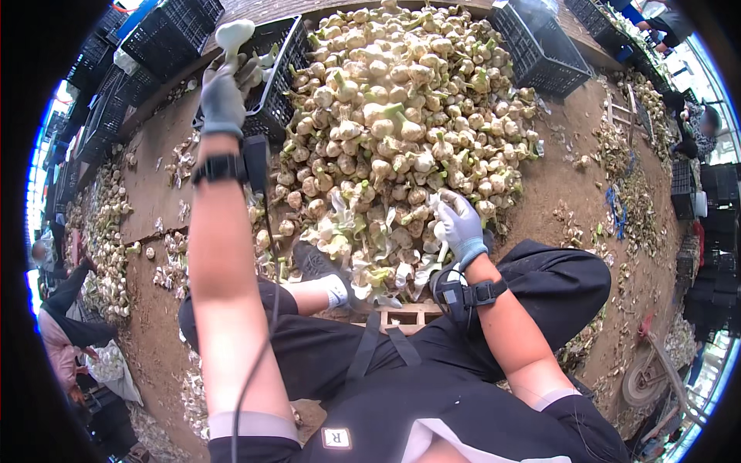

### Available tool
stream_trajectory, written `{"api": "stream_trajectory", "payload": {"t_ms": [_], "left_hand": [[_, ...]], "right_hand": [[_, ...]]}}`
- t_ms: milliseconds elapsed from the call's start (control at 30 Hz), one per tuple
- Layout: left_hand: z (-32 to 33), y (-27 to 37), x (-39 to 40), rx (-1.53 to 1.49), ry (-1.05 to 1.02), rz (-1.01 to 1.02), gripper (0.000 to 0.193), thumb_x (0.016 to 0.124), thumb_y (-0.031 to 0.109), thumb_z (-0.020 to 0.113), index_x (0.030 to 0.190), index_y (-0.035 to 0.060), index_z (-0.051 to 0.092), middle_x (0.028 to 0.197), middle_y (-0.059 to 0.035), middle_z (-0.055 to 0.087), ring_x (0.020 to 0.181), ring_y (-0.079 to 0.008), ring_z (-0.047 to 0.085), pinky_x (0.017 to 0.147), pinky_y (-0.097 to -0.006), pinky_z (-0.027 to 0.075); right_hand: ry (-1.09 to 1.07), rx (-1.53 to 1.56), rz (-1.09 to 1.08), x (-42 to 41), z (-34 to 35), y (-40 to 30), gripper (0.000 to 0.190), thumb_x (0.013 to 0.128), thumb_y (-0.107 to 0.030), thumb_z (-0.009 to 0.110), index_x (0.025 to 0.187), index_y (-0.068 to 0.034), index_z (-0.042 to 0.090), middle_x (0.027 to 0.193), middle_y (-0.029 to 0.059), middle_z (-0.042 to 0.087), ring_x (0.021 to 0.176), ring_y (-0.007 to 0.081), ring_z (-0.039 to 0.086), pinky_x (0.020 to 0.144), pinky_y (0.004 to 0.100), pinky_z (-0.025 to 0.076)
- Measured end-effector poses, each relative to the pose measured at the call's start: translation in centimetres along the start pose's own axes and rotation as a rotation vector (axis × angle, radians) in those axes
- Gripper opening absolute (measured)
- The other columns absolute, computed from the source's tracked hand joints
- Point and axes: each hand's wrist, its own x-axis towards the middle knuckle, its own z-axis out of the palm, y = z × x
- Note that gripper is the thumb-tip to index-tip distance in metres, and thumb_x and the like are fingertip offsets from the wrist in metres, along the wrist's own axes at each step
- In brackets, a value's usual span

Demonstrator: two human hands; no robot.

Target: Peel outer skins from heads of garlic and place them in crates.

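Observation:
My left hand, in a grey-white work glove, reaches out over a black plastic crate at the upper left. A clean white garlic bulb shows at its fingers, the stem running down between them. My right hand, gloved likewise, is low at the near edge of a large heap of garlic bulbs. Another white garlic bulb sits against its palm with the stem pointing down, and a pale scrap of skin shows at the fingertips. Peeled garlic skins lie just left of it.
A second black crate stands beyond the heap at right. Stacked crates line the upper left. My shoe touches the skins; a wooden slatted frame lies between my legs. Other people sit at far left and far right.

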Motion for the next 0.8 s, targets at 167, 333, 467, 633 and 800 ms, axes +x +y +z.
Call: {"api": "stream_trajectory", "payload": {"t_ms": [167, 333, 467, 633, 800], "left_hand": [[-5.3, -10.8, 1.9, 1.073, -0.168, -0.140, 0.055, 0.083, 0.027, 0.061, 0.127, 0.0009, 0.041, 0.096, -0.0133, 0.060, 0.080, -0.0217, 0.059, 0.074, -0.0315, 0.048], [-1.7, -21.7, -2.2, 1.262, -0.306, -0.153, 0.064, 0.081, 0.031, 0.056, 0.135, 0.0049, 0.034, 0.107, -0.0236, 0.059, 0.100, -0.0315, 0.058, 0.085, -0.0352, 0.045], [3.6, -24.5, -3.6, 1.260, -0.154, -0.417, 0.071, 0.075, 0.030, 0.058, 0.138, 0.0106, 0.032, 0.114, -0.0242, 0.057, 0.108, -0.0339, 0.055, 0.091, -0.0369, 0.043], [3.5, -24.5, -5.3, 1.140, -0.140, -0.452, 0.051, 0.068, 0.020, 0.061, 0.116, 0.0062, 0.055, 0.110, -0.0207, 0.060, 0.105, -0.0325, 0.057, 0.087, -0.0355, 0.046], [3.5, -19.0, -11.3, 0.500, -0.453, -0.661, 0.052, 0.072, 0.006, 0.071, 0.120, -0.0024, 0.051, 0.099, -0.0111, 0.064, 0.084, -0.0169, 0.061, 0.073, -0.0264, 0.049]], "right_hand": [[0.023, 0.110, 0.024, 0.4, -0.1, -0.4, 0.030, 0.088, -0.007, 0.053, 0.117, 0.001, 0.049, 0.097, 0.0090, 0.060, 0.074, 0.0133, 0.060, 0.056, 0.0249, 0.052], [-0.014, 0.115, 0.211, 0.5, 0.5, 0.7, 0.028, 0.089, -0.009, 0.053, 0.115, 0.001, 0.052, 0.091, 0.0065, 0.062, 0.060, 0.0108, 0.058, 0.051, 0.0216, 0.046], [-0.124, 0.000, 0.135, 0.3, 1.6, 1.1, 0.027, 0.090, -0.009, 0.050, 0.114, 0.003, 0.052, 0.096, 0.0066, 0.062, 0.075, 0.0098, 0.060, 0.056, 0.0218, 0.048], [-0.172, -0.035, 0.125, 0.4, 2.3, 0.8, 0.027, 0.090, -0.008, 0.050, 0.114, 0.004, 0.051, 0.101, 0.0072, 0.061, 0.084, 0.0094, 0.059, 0.060, 0.0216, 0.048], [-0.216, 0.058, 0.261, 0.2, 2.6, 0.2, 0.058, 0.084, -0.013, 0.062, 0.135, -0.004, 0.034, 0.110, 0.0125, 0.057, 0.068, 0.0063, 0.055, 0.047, 0.0185, 0.041]]}}
